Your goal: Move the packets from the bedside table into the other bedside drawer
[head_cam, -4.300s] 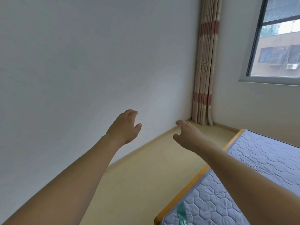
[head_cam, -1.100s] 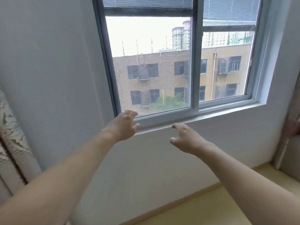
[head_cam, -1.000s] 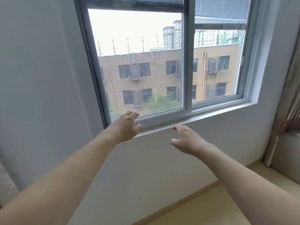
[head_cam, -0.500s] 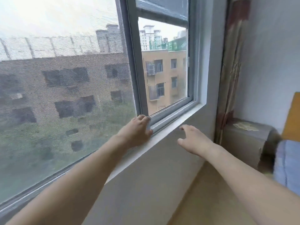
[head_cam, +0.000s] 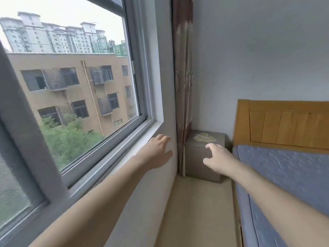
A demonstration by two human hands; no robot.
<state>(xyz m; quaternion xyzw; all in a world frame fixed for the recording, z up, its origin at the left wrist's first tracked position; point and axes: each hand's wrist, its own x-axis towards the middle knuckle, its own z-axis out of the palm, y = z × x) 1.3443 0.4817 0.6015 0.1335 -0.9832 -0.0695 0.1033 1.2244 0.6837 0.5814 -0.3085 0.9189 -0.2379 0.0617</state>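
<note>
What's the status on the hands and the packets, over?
Left hand open, empty. Right hand open, empty. Packets loose on bedside table ahead. Nothing blocking.

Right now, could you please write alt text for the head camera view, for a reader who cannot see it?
Two bare arms stretch forward, left hand and right hand open and empty, toward a grey bedside table with yellowish packets on top. It stands between a curtain by the window and a bed.
</note>
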